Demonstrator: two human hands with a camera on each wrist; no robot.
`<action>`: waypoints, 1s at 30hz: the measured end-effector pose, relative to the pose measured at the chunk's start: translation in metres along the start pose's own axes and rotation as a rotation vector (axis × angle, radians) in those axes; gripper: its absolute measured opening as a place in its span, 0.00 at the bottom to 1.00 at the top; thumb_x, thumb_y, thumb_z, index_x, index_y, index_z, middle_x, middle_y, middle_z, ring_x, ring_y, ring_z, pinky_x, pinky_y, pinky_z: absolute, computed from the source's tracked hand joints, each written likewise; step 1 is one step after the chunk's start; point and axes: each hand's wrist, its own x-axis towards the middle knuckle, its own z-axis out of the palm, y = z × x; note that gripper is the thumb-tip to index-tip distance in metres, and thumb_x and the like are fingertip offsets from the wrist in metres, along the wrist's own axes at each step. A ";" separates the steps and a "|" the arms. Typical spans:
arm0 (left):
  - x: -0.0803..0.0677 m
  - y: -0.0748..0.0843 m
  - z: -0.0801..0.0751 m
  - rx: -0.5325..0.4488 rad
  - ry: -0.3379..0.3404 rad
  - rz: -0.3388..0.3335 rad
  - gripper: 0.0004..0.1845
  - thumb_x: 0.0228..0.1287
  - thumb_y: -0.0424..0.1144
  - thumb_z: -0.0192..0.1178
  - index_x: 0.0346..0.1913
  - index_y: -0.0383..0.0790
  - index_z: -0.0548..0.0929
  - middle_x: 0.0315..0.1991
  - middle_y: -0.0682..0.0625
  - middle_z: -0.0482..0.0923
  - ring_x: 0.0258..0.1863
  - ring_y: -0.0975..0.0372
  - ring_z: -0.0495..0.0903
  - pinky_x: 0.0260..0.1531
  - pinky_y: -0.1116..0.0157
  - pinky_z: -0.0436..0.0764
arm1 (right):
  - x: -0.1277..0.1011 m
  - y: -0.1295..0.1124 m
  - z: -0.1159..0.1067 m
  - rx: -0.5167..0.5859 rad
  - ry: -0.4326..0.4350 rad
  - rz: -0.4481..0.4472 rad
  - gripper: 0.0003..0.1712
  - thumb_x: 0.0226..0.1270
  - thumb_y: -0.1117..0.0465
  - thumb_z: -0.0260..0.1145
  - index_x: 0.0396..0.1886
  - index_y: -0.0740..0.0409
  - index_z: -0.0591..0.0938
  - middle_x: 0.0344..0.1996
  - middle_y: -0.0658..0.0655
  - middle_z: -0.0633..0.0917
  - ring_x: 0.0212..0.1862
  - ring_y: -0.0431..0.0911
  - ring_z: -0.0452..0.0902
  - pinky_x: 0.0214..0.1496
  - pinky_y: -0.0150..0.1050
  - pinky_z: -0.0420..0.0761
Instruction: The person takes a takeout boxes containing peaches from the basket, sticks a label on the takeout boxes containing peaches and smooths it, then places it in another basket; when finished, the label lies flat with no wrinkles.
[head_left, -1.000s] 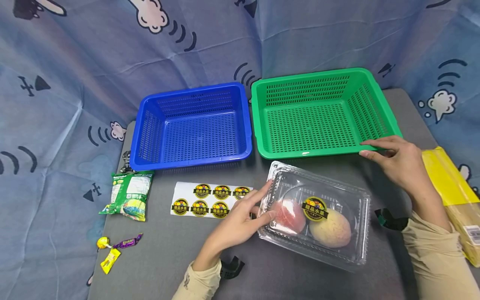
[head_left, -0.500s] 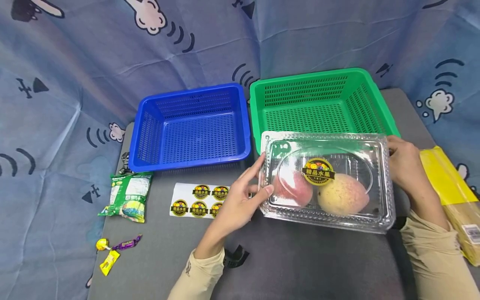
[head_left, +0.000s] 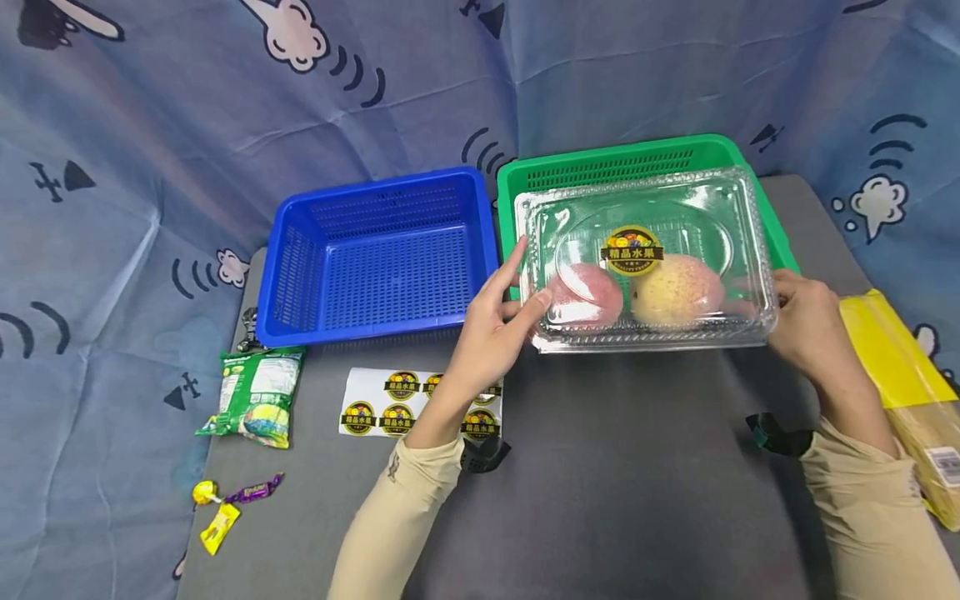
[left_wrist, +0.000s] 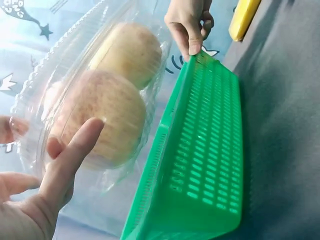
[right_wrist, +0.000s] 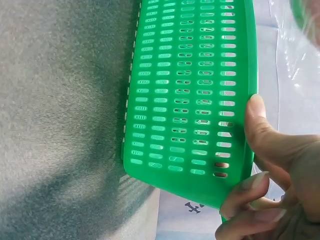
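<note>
Lifted since before, fruit box (head_left: 645, 258) tops green basket (head_left: 525, 171).

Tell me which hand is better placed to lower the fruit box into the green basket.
Neither alone, probably. The left hand holds the clear fruit box at its left end, the right hand at its right end, above the green basket. If forced, right: its grip already sits at the basket's rim.

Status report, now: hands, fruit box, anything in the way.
Left hand and right hand grip the ends of the clear fruit box. Box held above the green basket, lid closed. Nothing seen in the way.
</note>
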 end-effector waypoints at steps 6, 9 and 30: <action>0.023 0.005 0.004 -0.026 0.048 -0.009 0.38 0.80 0.38 0.59 0.86 0.53 0.57 0.54 0.46 0.66 0.16 0.69 0.72 0.19 0.71 0.68 | 0.001 -0.006 0.000 -0.019 -0.038 0.058 0.17 0.66 0.69 0.76 0.51 0.76 0.88 0.48 0.72 0.84 0.31 0.20 0.61 0.28 0.19 0.65; 0.033 0.007 0.005 -0.015 0.063 -0.024 0.38 0.80 0.38 0.59 0.86 0.52 0.56 0.58 0.45 0.67 0.15 0.67 0.71 0.18 0.71 0.68 | 0.001 -0.007 0.000 -0.021 -0.048 0.071 0.21 0.65 0.65 0.79 0.53 0.75 0.87 0.49 0.72 0.85 0.32 0.18 0.61 0.29 0.18 0.65; 0.084 -0.016 0.016 0.334 0.106 -0.112 0.39 0.76 0.41 0.60 0.84 0.40 0.58 0.34 0.50 0.63 0.26 0.65 0.61 0.28 0.69 0.67 | -0.002 -0.001 0.002 0.018 -0.045 0.037 0.16 0.68 0.59 0.78 0.52 0.60 0.92 0.48 0.59 0.83 0.36 0.22 0.67 0.32 0.21 0.69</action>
